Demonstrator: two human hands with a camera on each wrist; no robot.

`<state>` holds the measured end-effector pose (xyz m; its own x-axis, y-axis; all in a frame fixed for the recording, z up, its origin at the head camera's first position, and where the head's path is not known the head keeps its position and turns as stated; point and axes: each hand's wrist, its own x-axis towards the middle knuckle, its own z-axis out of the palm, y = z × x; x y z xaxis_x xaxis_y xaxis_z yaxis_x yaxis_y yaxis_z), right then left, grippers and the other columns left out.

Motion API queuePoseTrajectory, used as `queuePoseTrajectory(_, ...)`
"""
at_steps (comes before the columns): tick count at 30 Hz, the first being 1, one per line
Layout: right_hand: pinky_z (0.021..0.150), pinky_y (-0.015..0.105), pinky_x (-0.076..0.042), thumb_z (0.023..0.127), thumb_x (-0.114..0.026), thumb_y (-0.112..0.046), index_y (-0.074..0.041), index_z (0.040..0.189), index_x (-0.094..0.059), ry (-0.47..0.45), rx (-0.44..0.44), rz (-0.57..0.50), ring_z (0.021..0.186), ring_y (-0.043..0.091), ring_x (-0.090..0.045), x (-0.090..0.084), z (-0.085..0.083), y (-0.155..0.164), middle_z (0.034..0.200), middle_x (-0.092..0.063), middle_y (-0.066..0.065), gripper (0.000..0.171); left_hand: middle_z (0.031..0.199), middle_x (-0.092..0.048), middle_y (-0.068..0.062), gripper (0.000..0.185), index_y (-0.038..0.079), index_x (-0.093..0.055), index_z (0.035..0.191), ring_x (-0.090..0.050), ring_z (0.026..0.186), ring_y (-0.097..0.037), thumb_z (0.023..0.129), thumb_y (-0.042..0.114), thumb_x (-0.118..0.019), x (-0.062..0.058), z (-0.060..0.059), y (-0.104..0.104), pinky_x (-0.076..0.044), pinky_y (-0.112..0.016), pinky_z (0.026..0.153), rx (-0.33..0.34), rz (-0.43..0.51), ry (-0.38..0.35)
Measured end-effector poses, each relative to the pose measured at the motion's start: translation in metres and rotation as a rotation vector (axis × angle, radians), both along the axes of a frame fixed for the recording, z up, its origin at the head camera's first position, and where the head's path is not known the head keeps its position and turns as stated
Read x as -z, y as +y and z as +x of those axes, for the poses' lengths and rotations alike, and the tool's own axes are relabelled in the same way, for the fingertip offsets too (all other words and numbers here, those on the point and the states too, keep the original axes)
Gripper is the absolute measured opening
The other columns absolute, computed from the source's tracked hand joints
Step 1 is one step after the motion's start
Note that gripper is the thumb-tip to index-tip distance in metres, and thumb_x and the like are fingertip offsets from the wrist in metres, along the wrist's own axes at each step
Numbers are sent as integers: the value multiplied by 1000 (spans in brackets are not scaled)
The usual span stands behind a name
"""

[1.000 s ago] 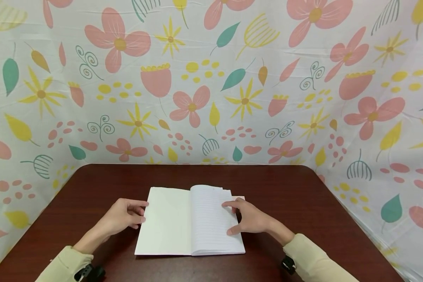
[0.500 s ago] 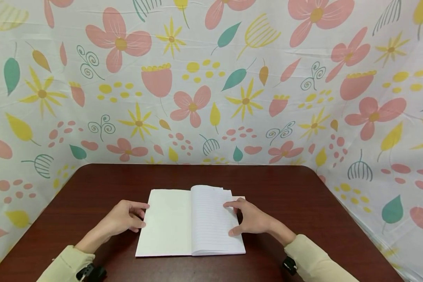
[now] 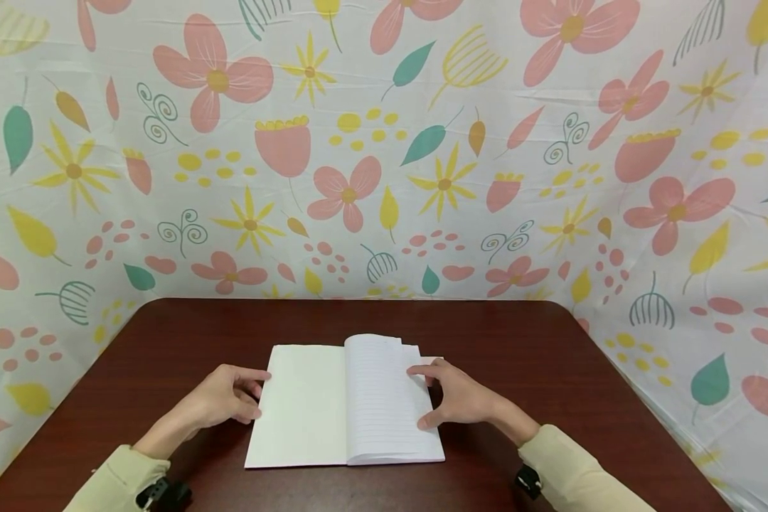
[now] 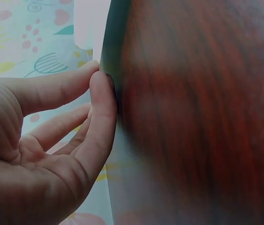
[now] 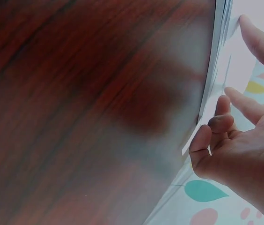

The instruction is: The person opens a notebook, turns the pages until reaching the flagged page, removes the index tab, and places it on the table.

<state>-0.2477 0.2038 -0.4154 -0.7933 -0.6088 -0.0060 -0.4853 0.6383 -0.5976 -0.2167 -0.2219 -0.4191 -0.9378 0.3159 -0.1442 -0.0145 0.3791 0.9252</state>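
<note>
An open notebook lies on the dark wood table. Its left side is blank cream paper, while its right side is a lined page that curves up near the spine. At the left edge, my left hand touches the cover with index fingertip and thumb, which stand apart; its other fingers bend loosely under the palm. On the right, my right hand rests a straight index finger and thumb on the lined page. In the right wrist view its remaining fingers curl beside the stacked page edges.
The table ends at a white curtain printed with flowers, which hangs behind it and along both sides. Black wrist straps sit at both cream sleeves.
The left side of the notebook has come down a little at its top edge, and my left thumb has slid slightly nearer me. The right hand has shifted slightly right on the page.
</note>
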Motion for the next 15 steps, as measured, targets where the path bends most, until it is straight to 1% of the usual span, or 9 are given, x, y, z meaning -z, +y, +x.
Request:
queuePoseTrajectory(7,67,32,-37,67,-87,-29,-9,137,-49,1,-7,-12,88,25,-44,0,0,-1,100,-46,11,82,93,-54,-17,65,-10,-50,131,-66,80,-25,71,-9,-76,0,1,0,-55,-38,62,4,8,1)
queuePoseTrajectory(15,71,34,-38,68,-86,-30,-10,139,-48,-10,-11,-6,91,25,-45,2,-2,-3,103,-46,8,83,93,-54,-17,65,-11,-50,130,-65,80,-25,71,-10,-77,-1,1,1,-55,-39,61,-2,18,-6)
